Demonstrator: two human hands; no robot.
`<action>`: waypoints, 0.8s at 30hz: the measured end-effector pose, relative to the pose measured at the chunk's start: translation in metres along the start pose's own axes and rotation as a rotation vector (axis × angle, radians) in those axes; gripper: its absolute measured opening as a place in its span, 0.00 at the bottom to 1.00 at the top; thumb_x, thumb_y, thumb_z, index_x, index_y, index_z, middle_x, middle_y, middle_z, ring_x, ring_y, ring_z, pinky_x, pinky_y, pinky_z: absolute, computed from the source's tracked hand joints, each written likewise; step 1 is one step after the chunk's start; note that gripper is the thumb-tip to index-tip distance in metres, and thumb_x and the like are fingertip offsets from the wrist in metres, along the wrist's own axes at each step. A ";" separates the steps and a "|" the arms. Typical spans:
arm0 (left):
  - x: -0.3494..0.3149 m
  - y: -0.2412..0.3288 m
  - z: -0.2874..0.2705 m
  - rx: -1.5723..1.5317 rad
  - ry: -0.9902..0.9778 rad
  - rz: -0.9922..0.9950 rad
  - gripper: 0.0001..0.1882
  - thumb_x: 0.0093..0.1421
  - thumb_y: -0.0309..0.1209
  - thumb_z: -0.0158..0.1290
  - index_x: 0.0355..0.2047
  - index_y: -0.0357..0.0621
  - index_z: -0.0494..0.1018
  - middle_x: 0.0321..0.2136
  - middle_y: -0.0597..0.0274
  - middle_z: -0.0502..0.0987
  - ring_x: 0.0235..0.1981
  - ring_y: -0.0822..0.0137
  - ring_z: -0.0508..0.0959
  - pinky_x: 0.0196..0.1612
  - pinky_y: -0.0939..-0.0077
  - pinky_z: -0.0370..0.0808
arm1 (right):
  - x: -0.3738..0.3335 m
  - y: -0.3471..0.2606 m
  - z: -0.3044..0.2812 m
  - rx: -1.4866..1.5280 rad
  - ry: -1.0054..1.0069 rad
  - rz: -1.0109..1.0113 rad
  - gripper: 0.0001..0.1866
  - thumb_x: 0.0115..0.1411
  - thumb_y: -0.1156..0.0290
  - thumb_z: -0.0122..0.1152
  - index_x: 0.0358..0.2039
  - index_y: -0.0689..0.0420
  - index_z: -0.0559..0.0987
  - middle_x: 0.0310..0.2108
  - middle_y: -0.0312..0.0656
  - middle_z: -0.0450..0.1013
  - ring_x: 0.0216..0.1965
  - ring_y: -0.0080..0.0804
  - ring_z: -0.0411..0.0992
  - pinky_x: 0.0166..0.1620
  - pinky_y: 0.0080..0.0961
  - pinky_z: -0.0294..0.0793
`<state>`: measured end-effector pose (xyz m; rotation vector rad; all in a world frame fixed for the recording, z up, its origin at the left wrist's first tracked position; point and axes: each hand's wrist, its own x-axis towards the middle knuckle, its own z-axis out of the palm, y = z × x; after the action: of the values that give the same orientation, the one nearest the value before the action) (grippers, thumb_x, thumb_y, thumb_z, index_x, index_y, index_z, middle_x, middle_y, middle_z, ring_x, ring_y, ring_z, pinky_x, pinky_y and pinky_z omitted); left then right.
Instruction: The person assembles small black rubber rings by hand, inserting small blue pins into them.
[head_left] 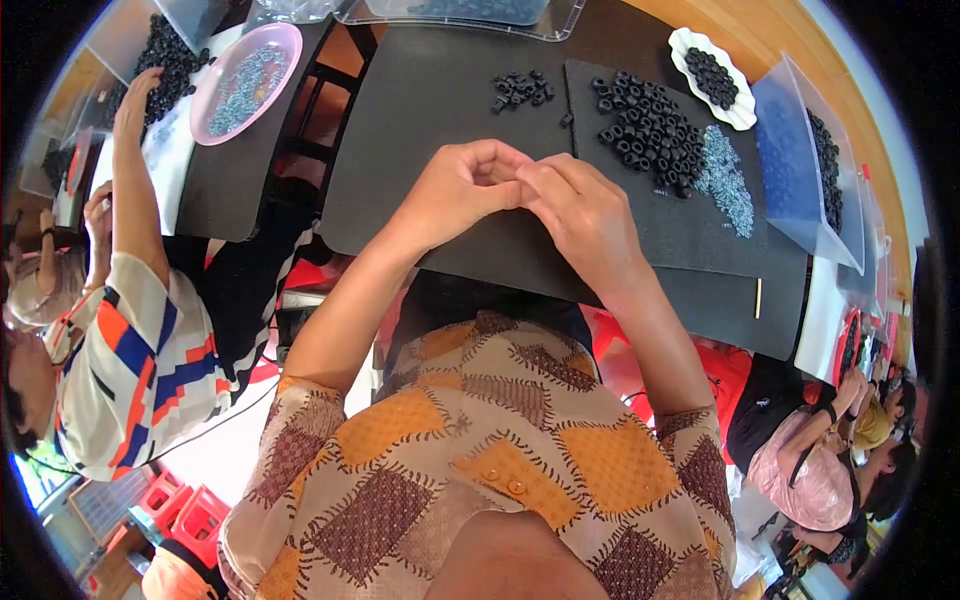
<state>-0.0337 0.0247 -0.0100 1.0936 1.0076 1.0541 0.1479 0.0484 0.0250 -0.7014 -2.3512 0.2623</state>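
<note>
My left hand and my right hand meet fingertip to fingertip above the near part of the dark table. Both are closed in a pinch, and whatever lies between the fingers is hidden. Just beyond and to the right of my right hand, a heap of black ring-shaped parts sits on a dark mat. Small translucent blue pieces are piled beside it. A smaller scatter of black parts lies straight ahead of my hands.
A white scalloped dish of black parts and a clear bin stand at the right. A thin brass-coloured stick rests near the mat's corner. At left, a co-worker's arm reaches toward black parts beside a pink bowl.
</note>
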 end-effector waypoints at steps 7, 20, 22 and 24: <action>0.004 -0.007 -0.005 -0.103 -0.054 -0.011 0.12 0.58 0.26 0.62 0.40 0.33 0.77 0.33 0.58 0.82 0.35 0.74 0.80 0.41 0.79 0.78 | 0.001 -0.002 -0.004 -0.006 -0.029 0.098 0.15 0.49 0.74 0.69 0.39 0.55 0.78 0.31 0.39 0.70 0.31 0.39 0.75 0.31 0.33 0.76; 0.005 -0.018 -0.003 -0.526 -0.121 -0.079 0.12 0.65 0.29 0.56 0.47 0.38 0.76 0.39 0.60 0.80 0.38 0.72 0.82 0.45 0.80 0.82 | -0.003 0.014 -0.001 0.307 0.141 0.303 0.11 0.45 0.73 0.77 0.26 0.59 0.82 0.31 0.34 0.73 0.26 0.22 0.76 0.30 0.18 0.77; 0.003 -0.018 0.003 -0.557 -0.099 -0.081 0.13 0.65 0.30 0.56 0.47 0.36 0.76 0.39 0.59 0.80 0.38 0.70 0.82 0.45 0.79 0.82 | -0.005 0.012 0.000 0.315 0.154 0.333 0.10 0.45 0.73 0.77 0.26 0.59 0.82 0.31 0.34 0.74 0.26 0.21 0.76 0.30 0.18 0.77; 0.001 -0.020 0.008 -0.587 -0.073 -0.082 0.13 0.65 0.30 0.56 0.47 0.35 0.75 0.38 0.58 0.80 0.38 0.69 0.82 0.45 0.77 0.82 | -0.006 0.007 0.002 0.318 0.186 0.346 0.08 0.46 0.74 0.76 0.26 0.59 0.83 0.31 0.34 0.74 0.27 0.19 0.75 0.30 0.17 0.75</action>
<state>-0.0230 0.0216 -0.0281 0.5991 0.6157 1.1358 0.1534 0.0509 0.0180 -0.9256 -1.9445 0.6755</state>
